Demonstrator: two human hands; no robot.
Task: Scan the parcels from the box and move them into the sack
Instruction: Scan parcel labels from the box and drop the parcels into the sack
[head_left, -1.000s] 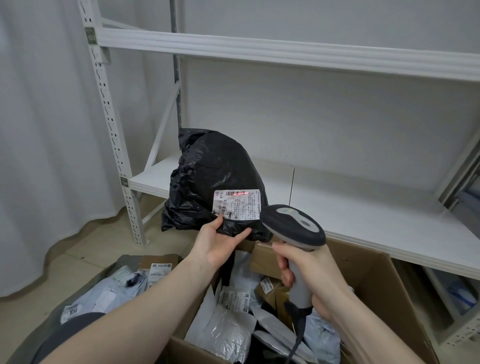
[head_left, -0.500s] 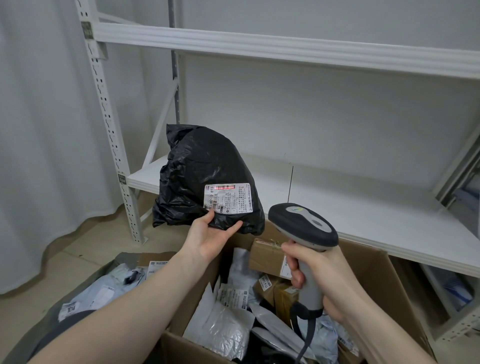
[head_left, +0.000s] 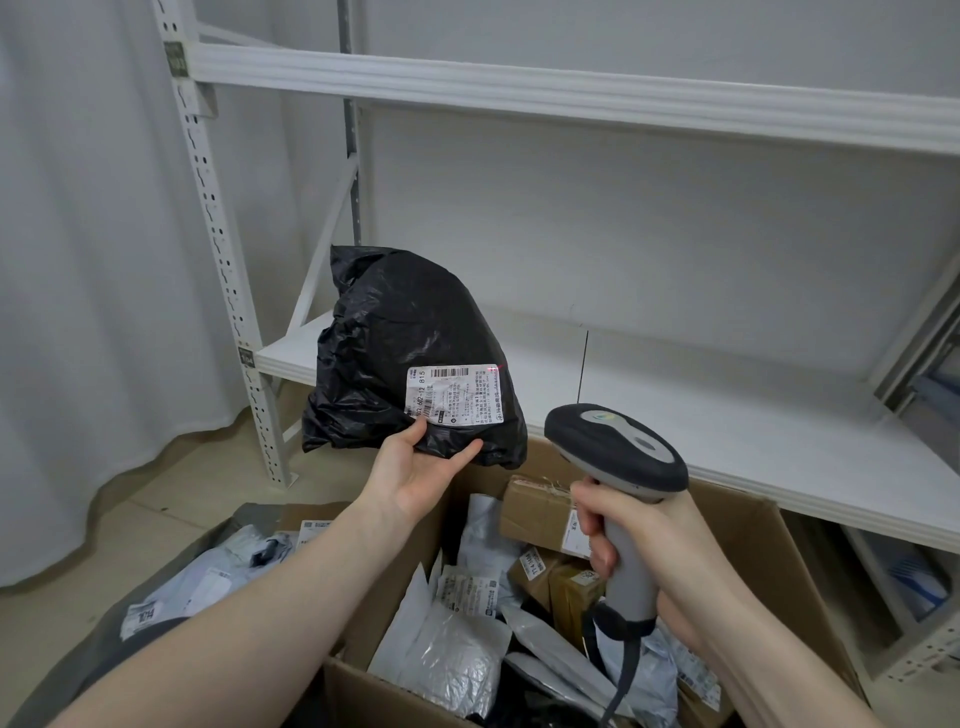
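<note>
My left hand (head_left: 415, 470) holds a crumpled black plastic parcel (head_left: 400, 343) from below, thumb and fingers pinching its lower edge, lifted above the open cardboard box (head_left: 748, 540). A white shipping label (head_left: 454, 395) faces me, with a red scanner dot at its top right corner. My right hand (head_left: 644, 551) grips the handle of a grey barcode scanner (head_left: 615, 452) pointed toward the label. The box holds several grey and silver mailers and small brown cartons. The grey sack (head_left: 156, 597) lies open at lower left with parcels inside.
A white metal rack stands behind the box, its lower shelf (head_left: 701, 415) bare. A perforated upright post (head_left: 228, 291) is at left, and a white curtain (head_left: 78, 260) hangs beyond it. The scanner cable (head_left: 623, 670) drops into the box.
My left hand has shifted the black parcel left and slightly down. The red scan line moved from across the barcode to the label's top right corner. The scanner stays aimed.
</note>
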